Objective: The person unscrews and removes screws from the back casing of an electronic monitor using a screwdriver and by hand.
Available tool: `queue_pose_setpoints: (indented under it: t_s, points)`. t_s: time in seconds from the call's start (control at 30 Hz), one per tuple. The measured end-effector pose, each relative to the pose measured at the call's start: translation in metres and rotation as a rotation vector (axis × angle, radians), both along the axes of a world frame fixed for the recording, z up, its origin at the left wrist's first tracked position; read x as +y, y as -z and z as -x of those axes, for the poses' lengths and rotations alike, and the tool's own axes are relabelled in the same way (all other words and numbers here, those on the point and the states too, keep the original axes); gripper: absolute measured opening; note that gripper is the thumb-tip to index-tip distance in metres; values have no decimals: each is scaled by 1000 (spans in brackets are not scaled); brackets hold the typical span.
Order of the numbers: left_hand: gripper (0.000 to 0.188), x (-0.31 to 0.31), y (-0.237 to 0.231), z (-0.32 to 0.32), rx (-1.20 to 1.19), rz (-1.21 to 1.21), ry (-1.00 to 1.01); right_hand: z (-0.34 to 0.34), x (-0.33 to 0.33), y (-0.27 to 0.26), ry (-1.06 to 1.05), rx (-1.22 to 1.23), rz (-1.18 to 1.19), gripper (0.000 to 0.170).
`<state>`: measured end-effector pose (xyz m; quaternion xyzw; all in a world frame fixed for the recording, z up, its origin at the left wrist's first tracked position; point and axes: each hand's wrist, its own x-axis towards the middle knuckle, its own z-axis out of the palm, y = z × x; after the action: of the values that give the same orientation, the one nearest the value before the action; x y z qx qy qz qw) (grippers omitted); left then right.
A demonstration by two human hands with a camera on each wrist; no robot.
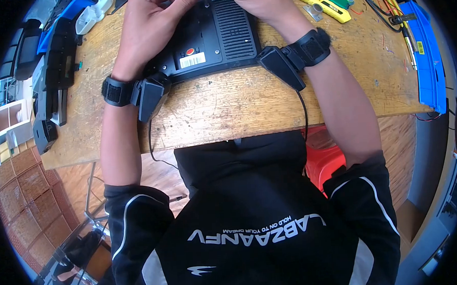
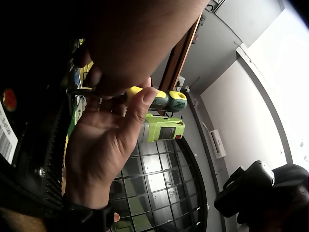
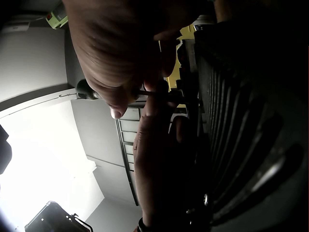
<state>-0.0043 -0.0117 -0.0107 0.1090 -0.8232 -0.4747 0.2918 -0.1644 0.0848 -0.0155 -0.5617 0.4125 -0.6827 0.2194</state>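
A black vented device (image 1: pixel 236 32) lies on the wooden table, its screwed side up, with a barcode label (image 1: pixel 192 60) and a round red sticker (image 1: pixel 190 51). Over its far part, both hands come together at the top edge of the head view. My right hand (image 2: pixel 99 150) grips the green and yellow handle of a screwdriver (image 2: pixel 166 101), whose shaft points at the device. Fingers of my left hand (image 3: pixel 149 159) pinch the shaft close above the casing. In the head view the screwdriver is hidden, and part of my right hand (image 1: pixel 263 1) is cut off.
On the wooden table (image 1: pixel 212 112), a yellow tool (image 1: pixel 324 5) and a small metal fitting (image 1: pixel 313 11) lie at the far right. Cables and a blue tray (image 1: pixel 429 57) line the right edge. Black cases (image 1: pixel 57 68) and a clear plastic piece (image 1: pixel 93 16) stand at left.
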Motion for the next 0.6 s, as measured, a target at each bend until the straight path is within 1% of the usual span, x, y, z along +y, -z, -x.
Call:
queue_pose_setpoints:
  t_s: [0.03, 0.07, 0.1, 0.13, 0.17, 0.2, 0.23, 0.27, 0.3, 0.33, 0.37, 0.43, 0.47, 0.5, 0.53, 0.6]
  points:
    - [12, 1, 0, 0, 31, 38, 10, 0, -1, 1, 16, 20, 15, 32]
    - [12, 2, 0, 1, 63, 76, 21, 0, -1, 1, 16, 20, 15, 32]
    - [12, 2, -2, -1, 63, 76, 21, -1, -1, 0, -7, -26, 33, 37]
    - [12, 1, -7, -3, -19, 70, -7, -2, -1, -1, -30, -71, 51, 42]
    - [12, 1, -9, -4, -101, 63, -35, -2, 0, -1, -29, -74, 51, 42]
    - [12, 0, -7, -3, -102, 63, -34, -2, 2, -1, 5, -30, 64, 45]
    - [12, -1, -2, 0, -20, -4, -1, -2, 2, 0, 39, 12, 76, 47]
    - [11, -2, 3, 1, 63, -71, 33, 1, -2, 4, 40, 9, 77, 47]
    - [11, -4, 6, 0, 61, -71, 35, 2, -8, 6, 72, 97, 161, 46]
    - [11, -7, 8, -3, 29, -36, -15, 4, -12, 7, 104, 187, 244, 46]
    - [11, -9, 9, -4, -2, -1, -63, 6, -10, 10, 106, 189, 243, 46]
    - [10, -5, -1, -6, -28, 19, -61, -2, 3, -2, 106, 141, -7, 41]
    - [10, -3, -4, -7, -56, 37, -62, -2, 3, -3, 110, 145, -10, 41]
    - [10, -2, -3, -6, -50, 32, -56, -3, 3, -3, 77, 101, -7, 39]
    - [9, -1, -2, -4, -19, 15, -67, -3, 3, -3, 44, 59, -7, 38]
    - [9, -7, 6, -4, 29, -19, -73, -4, 3, -4, 62, 45, 32, 34]
